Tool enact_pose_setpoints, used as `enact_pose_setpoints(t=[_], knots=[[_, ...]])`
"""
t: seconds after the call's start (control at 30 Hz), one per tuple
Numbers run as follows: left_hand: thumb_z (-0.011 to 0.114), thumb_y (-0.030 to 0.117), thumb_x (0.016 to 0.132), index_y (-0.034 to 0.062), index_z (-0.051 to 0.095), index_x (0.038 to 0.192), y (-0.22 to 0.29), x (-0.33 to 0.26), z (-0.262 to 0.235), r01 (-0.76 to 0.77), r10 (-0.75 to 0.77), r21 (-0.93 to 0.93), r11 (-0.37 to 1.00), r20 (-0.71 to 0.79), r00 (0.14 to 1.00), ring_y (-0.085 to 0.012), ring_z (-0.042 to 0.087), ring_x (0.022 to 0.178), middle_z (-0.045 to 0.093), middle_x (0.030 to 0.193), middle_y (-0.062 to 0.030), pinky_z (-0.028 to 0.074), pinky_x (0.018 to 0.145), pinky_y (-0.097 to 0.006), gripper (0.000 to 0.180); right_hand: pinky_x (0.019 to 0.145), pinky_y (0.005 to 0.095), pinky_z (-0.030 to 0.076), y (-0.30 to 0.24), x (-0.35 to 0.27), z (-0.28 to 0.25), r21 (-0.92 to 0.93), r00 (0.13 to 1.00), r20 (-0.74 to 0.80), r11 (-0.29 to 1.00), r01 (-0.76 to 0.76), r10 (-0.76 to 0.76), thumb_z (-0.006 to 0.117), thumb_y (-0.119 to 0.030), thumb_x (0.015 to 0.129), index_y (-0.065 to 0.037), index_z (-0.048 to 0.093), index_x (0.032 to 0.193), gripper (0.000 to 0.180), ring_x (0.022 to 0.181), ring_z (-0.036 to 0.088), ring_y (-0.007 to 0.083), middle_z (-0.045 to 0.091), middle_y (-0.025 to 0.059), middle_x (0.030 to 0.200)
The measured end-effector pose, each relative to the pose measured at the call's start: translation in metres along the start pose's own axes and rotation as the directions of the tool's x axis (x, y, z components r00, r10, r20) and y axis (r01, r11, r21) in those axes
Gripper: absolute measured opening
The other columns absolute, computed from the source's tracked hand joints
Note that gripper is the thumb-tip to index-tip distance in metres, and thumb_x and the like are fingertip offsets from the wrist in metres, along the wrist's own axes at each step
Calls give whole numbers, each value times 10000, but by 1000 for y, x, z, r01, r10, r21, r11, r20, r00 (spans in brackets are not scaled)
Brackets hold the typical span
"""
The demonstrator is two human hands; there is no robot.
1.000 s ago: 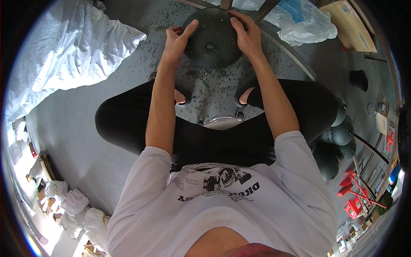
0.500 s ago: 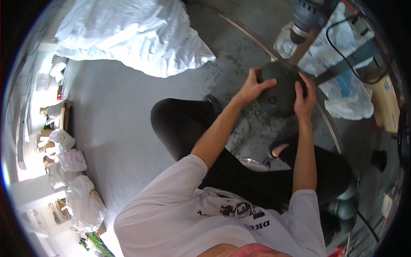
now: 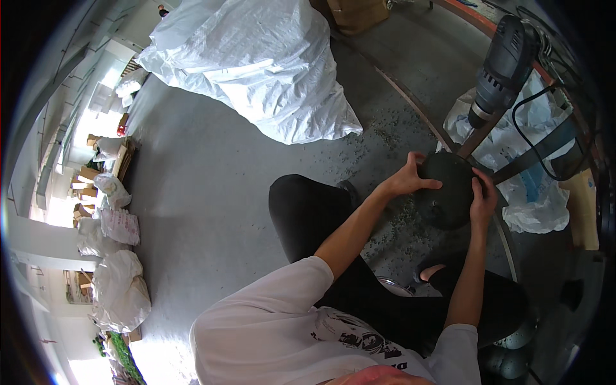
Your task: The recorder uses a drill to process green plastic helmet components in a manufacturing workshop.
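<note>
A dark green, round ball (image 3: 447, 192) with a small round mark low on its surface sits between my two hands. My left hand (image 3: 409, 179) grips its left side, the thumb laid across the front. On the opposite side my right hand (image 3: 483, 200) is curled round the edge, some fingertips hidden behind it. Just above the ball, a dark power drill (image 3: 504, 70) points down toward it. A brown metal bar (image 3: 478, 138) runs close behind the ball; whether they touch I cannot tell.
A large white woven sack (image 3: 276, 77) stands ahead to the left. Small green scraps (image 3: 401, 218) litter the floor near my feet. Clear plastic bags (image 3: 536, 215), a black cable (image 3: 527, 138) and a cardboard sheet (image 3: 582, 212) are at the right. Filled bags (image 3: 120, 292) line the far left.
The whole view has shifted, so the ball, hands, drill and sack appear lower and farther right. Both hands still hold the ball, with little visible change in grip.
</note>
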State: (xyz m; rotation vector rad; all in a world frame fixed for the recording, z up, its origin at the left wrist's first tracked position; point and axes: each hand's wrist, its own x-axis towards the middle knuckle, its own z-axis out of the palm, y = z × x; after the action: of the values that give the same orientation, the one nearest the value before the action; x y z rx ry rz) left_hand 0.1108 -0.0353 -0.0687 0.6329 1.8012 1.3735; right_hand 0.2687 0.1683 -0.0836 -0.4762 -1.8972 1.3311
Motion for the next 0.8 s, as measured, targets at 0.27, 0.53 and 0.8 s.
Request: enact_pose_setpoints(t=[0.27,0.53,0.8], knots=[[980,279,636,-21,381,1480,9,2,-8,-231,229,12,973,88,969,-302,534,1264,539,1356,-216,453,1080,-391,1077,935,286,491,-4,3,4,102,989,77,986,-135,128,648,-93,970,-14,750,1131,206,1027,669,142,743,73,1068],[950,208,698,-24,330,1469,16,0,4,-103,94,-233,967,-49,994,-294,618,1146,577,1274,-216,537,961,-390,1016,1013,303,455,-2,10,-1,211,987,31,964,-160,157,646,-171,983,-41,681,1273,320,1150,630,181,707,69,1215],[901,202,784,-61,269,1429,17,5,1,-162,97,-310,937,-212,972,-281,605,1141,565,1253,-220,504,995,-383,941,1076,410,440,4,-1,4,-126,960,-8,952,-280,281,692,-514,938,-11,508,1460,747,1317,560,316,570,211,1431]])
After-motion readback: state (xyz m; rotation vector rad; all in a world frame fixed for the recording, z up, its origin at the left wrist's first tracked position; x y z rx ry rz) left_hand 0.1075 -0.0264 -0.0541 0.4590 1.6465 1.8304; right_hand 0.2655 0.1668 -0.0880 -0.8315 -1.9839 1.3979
